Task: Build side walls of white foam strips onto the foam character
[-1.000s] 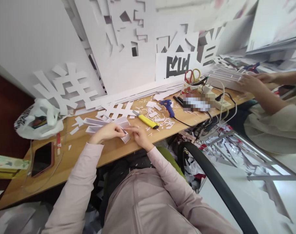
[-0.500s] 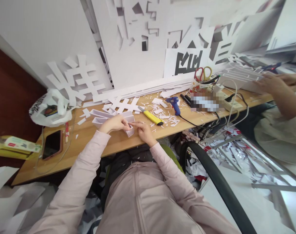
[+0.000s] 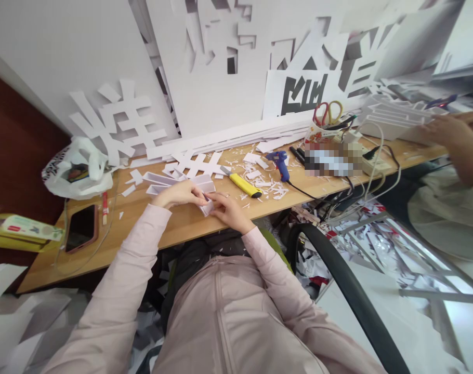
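Observation:
A white folded board piece [image 3: 203, 183] with raised walls lies near the table's front edge, partly covered by my hands. My left hand [image 3: 183, 194] reaches over it, thumb and fingers closed on its wall. From the right, my right hand [image 3: 229, 210] grips the same piece at its near right end, fingers bent and close to the left fingertips. A yellow cutter [image 3: 245, 185] rests just right of the piece. Beyond the cutter is a blue glue gun [image 3: 279, 164]. White cut-out strips [image 3: 193, 165] lie behind the piece.
A phone [image 3: 81, 228] and plastic bag [image 3: 82, 169] are at the left. Scissors [image 3: 333, 111] stand in a cup [image 3: 316, 134], near cables and a power strip [image 3: 377, 165]. Another person's hand [image 3: 447, 130] touches white board work at the right. Paper scraps litter the table [image 3: 185, 230].
My right hand's pointing index finger has bent, and the hand now closes round the piece's end. My left hand stays on the wall. The view has shifted slightly.

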The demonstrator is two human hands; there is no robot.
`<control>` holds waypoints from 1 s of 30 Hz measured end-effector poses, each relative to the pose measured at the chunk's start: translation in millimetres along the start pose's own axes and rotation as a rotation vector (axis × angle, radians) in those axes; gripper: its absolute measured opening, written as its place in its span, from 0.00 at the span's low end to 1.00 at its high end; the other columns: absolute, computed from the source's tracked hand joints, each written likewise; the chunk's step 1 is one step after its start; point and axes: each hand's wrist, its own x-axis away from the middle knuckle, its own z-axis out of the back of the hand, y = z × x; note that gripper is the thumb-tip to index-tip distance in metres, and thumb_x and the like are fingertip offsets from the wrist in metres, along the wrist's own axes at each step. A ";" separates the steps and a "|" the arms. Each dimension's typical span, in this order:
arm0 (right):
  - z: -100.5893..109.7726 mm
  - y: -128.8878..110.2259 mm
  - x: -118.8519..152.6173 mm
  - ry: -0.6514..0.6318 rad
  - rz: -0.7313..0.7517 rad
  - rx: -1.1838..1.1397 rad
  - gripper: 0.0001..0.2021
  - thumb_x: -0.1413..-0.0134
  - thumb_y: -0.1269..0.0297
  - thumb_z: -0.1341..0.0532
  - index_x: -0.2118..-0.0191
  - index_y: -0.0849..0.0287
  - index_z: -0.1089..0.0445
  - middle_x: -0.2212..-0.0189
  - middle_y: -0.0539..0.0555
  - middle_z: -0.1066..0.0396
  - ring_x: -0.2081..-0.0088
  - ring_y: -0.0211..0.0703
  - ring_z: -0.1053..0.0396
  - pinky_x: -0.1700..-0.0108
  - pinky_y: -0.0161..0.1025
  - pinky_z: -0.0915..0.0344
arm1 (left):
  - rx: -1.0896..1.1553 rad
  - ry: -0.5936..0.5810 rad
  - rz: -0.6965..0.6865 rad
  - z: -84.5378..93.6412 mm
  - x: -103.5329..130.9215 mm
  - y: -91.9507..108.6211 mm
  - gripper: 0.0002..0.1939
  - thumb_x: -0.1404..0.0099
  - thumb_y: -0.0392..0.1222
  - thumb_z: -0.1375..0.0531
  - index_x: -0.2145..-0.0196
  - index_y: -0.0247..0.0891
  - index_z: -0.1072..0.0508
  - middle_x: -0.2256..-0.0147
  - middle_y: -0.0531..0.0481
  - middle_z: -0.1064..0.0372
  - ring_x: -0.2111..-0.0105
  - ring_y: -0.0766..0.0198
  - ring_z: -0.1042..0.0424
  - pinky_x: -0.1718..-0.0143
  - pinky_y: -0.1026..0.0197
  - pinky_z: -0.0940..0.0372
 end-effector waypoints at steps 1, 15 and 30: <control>-0.8 0.9 -0.1 0.001 -0.003 0.006 0.29 0.49 0.78 0.35 0.40 0.54 0.31 0.47 0.59 0.29 0.51 0.49 0.29 0.51 0.45 0.29 | 0.000 0.002 0.003 0.1 0.8 0.9 0.11 0.53 0.50 0.33 0.75 0.40 0.18 0.72 0.50 0.21 0.70 0.61 0.28 0.66 0.63 0.37; -5.9 -1.2 5.8 0.005 -0.047 0.139 0.28 0.42 0.75 0.38 0.37 0.51 0.34 0.47 0.57 0.28 0.55 0.47 0.27 0.48 0.44 0.33 | -0.008 0.015 -0.016 -1.4 2.8 4.2 0.11 0.54 0.51 0.34 0.81 0.41 0.21 0.76 0.53 0.24 0.71 0.61 0.30 0.65 0.62 0.39; -4.0 -5.4 5.0 -0.006 -0.067 0.180 0.25 0.40 0.74 0.38 0.38 0.53 0.33 0.56 0.56 0.24 0.58 0.47 0.27 0.51 0.43 0.33 | -0.023 0.023 -0.011 -0.2 3.2 2.0 0.12 0.54 0.52 0.33 0.78 0.41 0.19 0.75 0.51 0.23 0.71 0.61 0.30 0.66 0.62 0.39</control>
